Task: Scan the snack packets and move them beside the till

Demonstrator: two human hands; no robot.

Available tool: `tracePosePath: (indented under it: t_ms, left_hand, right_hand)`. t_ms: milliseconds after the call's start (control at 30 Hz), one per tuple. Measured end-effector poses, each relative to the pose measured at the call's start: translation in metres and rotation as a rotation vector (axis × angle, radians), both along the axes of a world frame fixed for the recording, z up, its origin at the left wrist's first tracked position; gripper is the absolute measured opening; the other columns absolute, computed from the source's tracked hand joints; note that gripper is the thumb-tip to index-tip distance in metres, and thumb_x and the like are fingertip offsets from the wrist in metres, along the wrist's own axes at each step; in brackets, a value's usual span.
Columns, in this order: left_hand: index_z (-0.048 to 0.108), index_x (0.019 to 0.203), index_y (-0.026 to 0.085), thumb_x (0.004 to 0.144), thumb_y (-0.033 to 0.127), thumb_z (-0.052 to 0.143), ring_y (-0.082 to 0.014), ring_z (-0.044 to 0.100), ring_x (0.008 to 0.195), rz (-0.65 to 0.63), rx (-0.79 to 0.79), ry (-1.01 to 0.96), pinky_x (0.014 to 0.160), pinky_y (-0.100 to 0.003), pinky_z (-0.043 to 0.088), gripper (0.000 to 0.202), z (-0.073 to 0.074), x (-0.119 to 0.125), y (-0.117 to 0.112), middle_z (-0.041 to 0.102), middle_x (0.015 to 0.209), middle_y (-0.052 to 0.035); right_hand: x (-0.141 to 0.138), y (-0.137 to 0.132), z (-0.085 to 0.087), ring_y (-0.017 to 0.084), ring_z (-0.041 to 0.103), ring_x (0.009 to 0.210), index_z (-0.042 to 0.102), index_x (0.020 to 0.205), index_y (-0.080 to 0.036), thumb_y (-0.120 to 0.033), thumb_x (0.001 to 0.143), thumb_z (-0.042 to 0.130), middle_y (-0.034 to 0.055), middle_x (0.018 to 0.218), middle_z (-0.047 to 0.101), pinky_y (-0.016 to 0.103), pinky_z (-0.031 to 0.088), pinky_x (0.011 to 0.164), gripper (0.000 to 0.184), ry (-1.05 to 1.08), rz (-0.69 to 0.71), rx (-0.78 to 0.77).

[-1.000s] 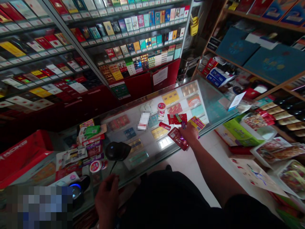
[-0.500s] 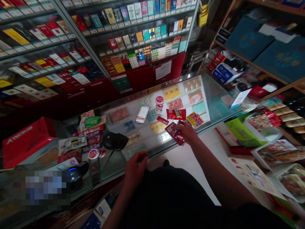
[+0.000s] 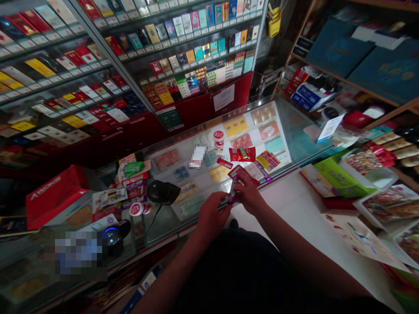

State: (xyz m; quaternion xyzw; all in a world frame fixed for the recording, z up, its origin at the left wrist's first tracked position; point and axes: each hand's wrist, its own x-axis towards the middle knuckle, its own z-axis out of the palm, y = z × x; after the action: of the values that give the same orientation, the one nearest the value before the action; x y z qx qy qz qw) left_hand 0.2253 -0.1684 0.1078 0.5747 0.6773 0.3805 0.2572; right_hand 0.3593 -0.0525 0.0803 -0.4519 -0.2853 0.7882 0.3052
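Note:
My left hand [image 3: 212,214] and my right hand [image 3: 249,193] are together at the front edge of the glass counter [image 3: 163,229]. Between their closed fingers is a small purple-wrapped sweet [image 3: 232,195], partly hidden. Just beyond my right hand lies a dark red packet [image 3: 237,171] on the counter. Another purple-wrapped sweet [image 3: 263,172] rests at its right. Farther back are a yellow and purple packet [image 3: 267,161], a red packet [image 3: 246,154], a narrow red pack [image 3: 224,163] and stacked round tubs [image 3: 218,138].
A black scanner [image 3: 163,192] stands left of my hands, with snack packets [image 3: 135,189] and a red box [image 3: 57,192] beyond it. Cigarette shelves [image 3: 183,32] line the back. At right are a standing card [image 3: 330,128] and bins of packaged food [image 3: 369,168].
My left hand has moved up and right to meet my right hand at the purple-wrapped sweet. My right hand has moved left, leaving the dark red packet on the counter. The view has shifted slightly.

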Motion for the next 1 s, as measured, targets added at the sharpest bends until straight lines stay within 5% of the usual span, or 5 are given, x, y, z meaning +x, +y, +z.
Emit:
tracePosePath:
  t_ms: [200, 500, 667, 1000]
  left_hand:
    - [0.074, 0.104, 0.022, 0.093, 0.019, 0.064, -0.0219, 0.072, 0.092, -0.075, 0.049, 0.035, 0.086, -0.035, 0.054, 0.015, 0.015, -0.024, -0.009, 0.077, 0.098, -0.0072]
    - [0.073, 0.085, 0.020, 0.084, 0.026, 0.071, -0.0164, 0.065, 0.072, 0.245, -0.029, -0.369, 0.072, -0.028, 0.050, 0.007, 0.026, -0.079, -0.019, 0.072, 0.077, -0.0011]
    - [0.072, 0.084, 0.018, 0.077, 0.031, 0.078, -0.0153, 0.063, 0.071, 0.314, -0.049, -0.605, 0.070, -0.027, 0.049, 0.016, 0.026, -0.113, -0.017, 0.070, 0.076, -0.0010]
    - [0.072, 0.091, 0.016, 0.070, 0.033, 0.083, -0.0152, 0.067, 0.073, 0.334, -0.069, -0.686, 0.072, -0.028, 0.050, 0.029, 0.016, -0.152, -0.002, 0.074, 0.081, -0.0026]
  right_hand:
    - [-0.018, -0.022, -0.003, 0.017, 0.069, 0.061, 0.060, 0.112, -0.026, -0.033, 0.065, 0.086, -0.0059, 0.071, 0.066, 0.030, 0.058, 0.059, 0.054, -0.038, -0.044, -0.048]
    - [-0.038, -0.026, -0.002, 0.018, 0.073, 0.078, 0.071, 0.088, -0.019, -0.042, 0.067, 0.090, 0.0042, 0.089, 0.075, 0.032, 0.063, 0.068, 0.036, -0.144, -0.149, 0.143]
    - [-0.047, -0.031, 0.002, 0.019, 0.074, 0.074, 0.075, 0.095, -0.020, -0.037, 0.064, 0.092, 0.0031, 0.084, 0.074, 0.030, 0.064, 0.064, 0.040, -0.183, -0.168, 0.189]
    - [-0.055, -0.034, 0.008, 0.022, 0.078, 0.073, 0.073, 0.095, -0.019, -0.038, 0.060, 0.094, 0.0037, 0.079, 0.076, 0.028, 0.062, 0.060, 0.045, -0.187, -0.179, 0.213]
